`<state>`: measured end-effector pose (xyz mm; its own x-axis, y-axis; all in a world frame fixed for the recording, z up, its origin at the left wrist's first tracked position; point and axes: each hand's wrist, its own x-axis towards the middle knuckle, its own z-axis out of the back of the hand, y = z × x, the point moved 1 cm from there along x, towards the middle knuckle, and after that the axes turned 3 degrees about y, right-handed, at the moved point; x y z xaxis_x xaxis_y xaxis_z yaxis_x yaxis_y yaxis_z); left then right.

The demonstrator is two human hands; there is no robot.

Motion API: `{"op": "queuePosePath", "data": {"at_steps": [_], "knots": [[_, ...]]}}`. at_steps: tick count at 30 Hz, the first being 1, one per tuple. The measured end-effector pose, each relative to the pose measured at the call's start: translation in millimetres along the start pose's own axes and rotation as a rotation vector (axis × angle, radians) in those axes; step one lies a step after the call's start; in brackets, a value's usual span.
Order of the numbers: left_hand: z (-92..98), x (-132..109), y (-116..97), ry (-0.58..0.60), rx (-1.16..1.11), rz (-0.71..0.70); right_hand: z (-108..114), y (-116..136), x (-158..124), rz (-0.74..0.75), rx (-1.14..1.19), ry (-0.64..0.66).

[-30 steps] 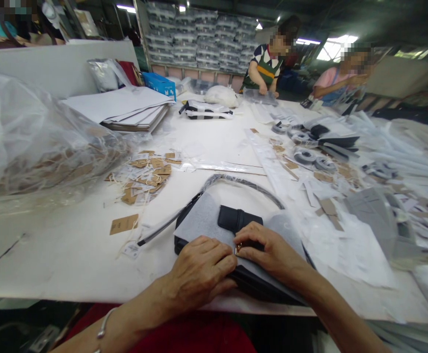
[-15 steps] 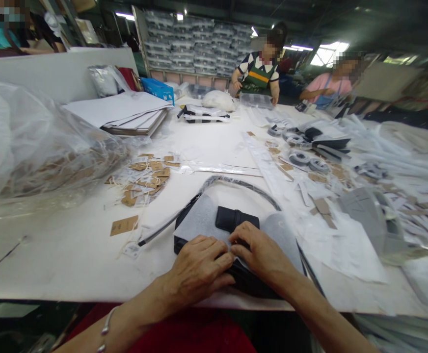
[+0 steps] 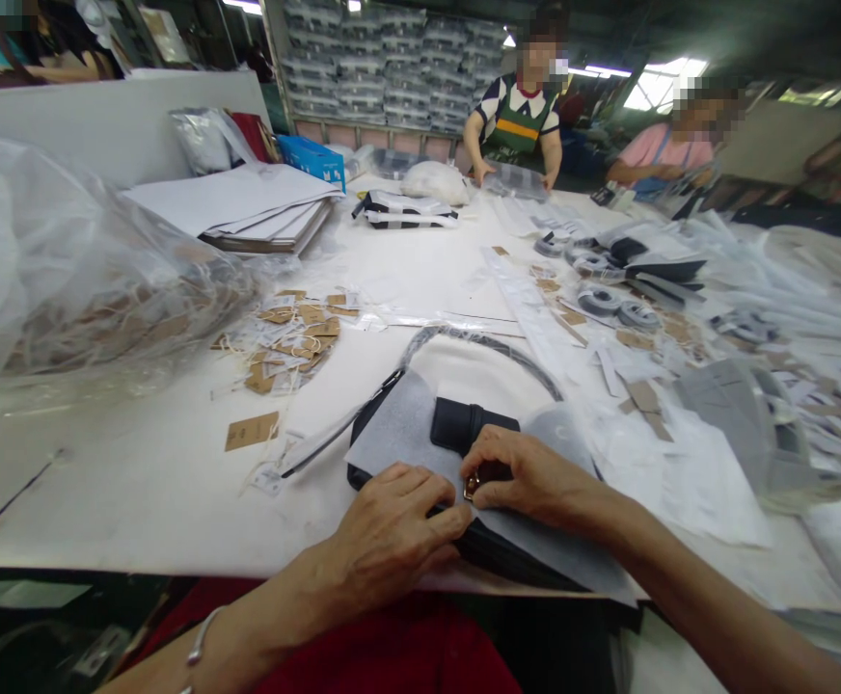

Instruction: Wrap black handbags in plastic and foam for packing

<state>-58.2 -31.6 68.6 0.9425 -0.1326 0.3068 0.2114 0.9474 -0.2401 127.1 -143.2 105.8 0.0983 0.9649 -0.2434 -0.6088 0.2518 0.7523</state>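
A black handbag (image 3: pixel 514 559) lies at the table's front edge, its top covered by pale protective paper (image 3: pixel 392 429). The carrying strap (image 3: pixel 514 353), wrapped in clear plastic, arches away behind it. On the paper rests a short black strap tab (image 3: pixel 453 422). My right hand (image 3: pixel 536 482) pinches a small gold-coloured metal clasp (image 3: pixel 471 484) between thumb and fingers, just in front of that tab. My left hand (image 3: pixel 398 520) grips the bag's near edge, fingers bent over the paper and thumb lower down; its palm side is hidden.
Brown hang tags (image 3: pixel 309 333) form a pile at left, near one separate tag (image 3: pixel 252 431). A large plastic bag (image 3: pixel 102 280) and stacked white sheets (image 3: pixel 232 207) lie beyond. Rolled strips (image 3: pixel 601 301) and paper scraps cover the right. Two co-workers (image 3: pixel 518 120) are across the table.
My right hand has shifted slightly, and the gold-coloured clasp now shows between its fingers. The hands have drawn a little apart. The view has tilted slightly; a co-worker opposite has moved a clear package.
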Motion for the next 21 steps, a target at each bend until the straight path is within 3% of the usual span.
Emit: {"op": "queuePosePath", "data": {"at_steps": [6, 13, 21], "knots": [[-12.2, 0, 2, -0.089, -0.045, 0.033, -8, 1, -1, -0.038, -0.073, -0.086], [-7.9, -2, -1, -0.081, -0.054, 0.048, 2, 3, 5, -0.029, -0.078, 0.000], [-8.4, -4, -6, 0.027, 0.002, 0.067, -16, 32, 4, -0.160, -0.505, -0.021]]}}
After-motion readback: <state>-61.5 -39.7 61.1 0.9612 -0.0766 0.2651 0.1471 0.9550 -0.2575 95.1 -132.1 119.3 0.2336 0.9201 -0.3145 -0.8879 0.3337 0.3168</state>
